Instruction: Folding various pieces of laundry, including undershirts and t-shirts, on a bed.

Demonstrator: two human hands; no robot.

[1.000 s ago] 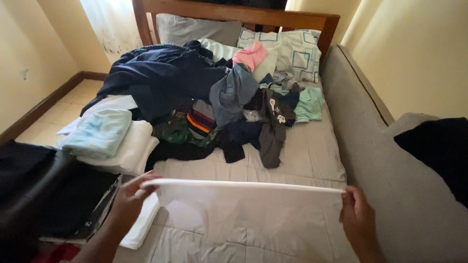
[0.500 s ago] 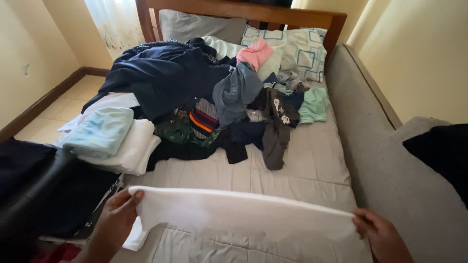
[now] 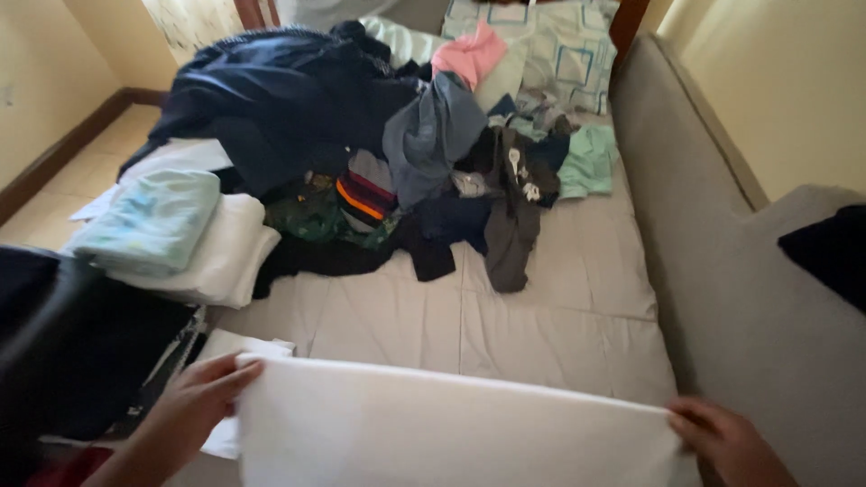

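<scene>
The white cloth (image 3: 451, 428) hangs stretched flat over the near end of the bed (image 3: 541, 316), its top edge taut from corner to corner. It looks light, thin and limp, likely to sag or slip unless taken at the corners. The left hand (image 3: 194, 401) pinches the left corner; the right hand (image 3: 722, 437) pinches the right one. Beyond the cloth lies a heap of clothes (image 3: 406, 162), with folded towels (image 3: 180, 239) to the heap's left.
</scene>
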